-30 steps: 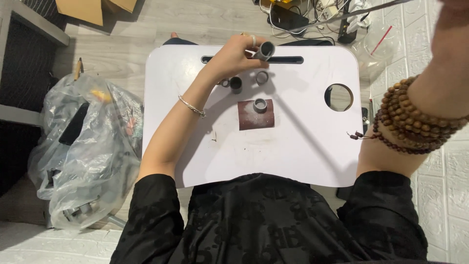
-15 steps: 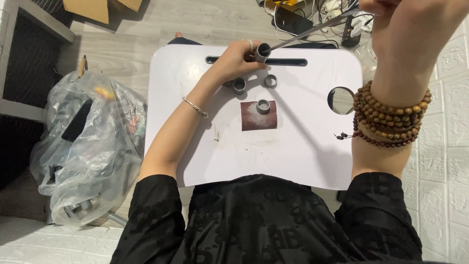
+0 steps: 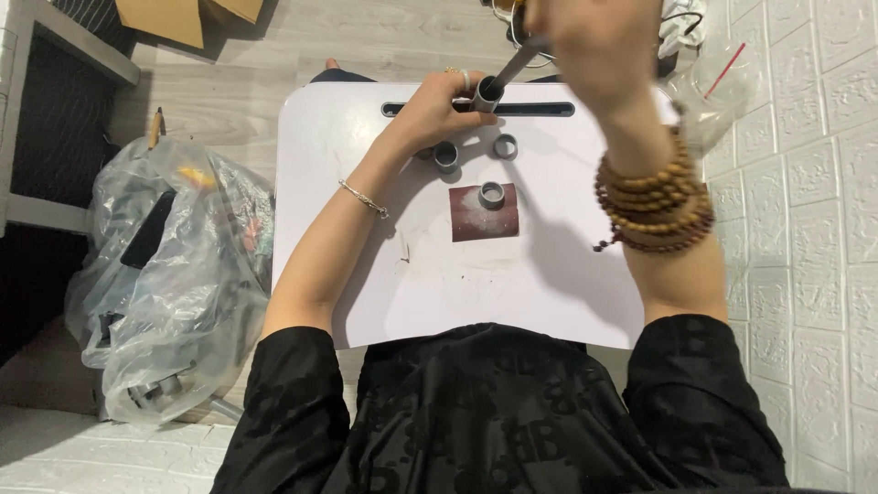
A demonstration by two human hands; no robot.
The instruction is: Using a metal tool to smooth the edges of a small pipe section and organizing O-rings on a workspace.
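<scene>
White lap table is set over wooden flooring, a plastic bag beside it. A grey tube is gripped upright by the left hand; the blurred right hand pinches a rod entering it, fingertips cut off.

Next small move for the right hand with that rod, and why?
Probably ease the thin rod straight down the bore. The left hand holds a grey tube piece upright on the white table, and the right hand has the rod's tip at the tube's open mouth, at a slant. How deep it sits is unclear.
</scene>
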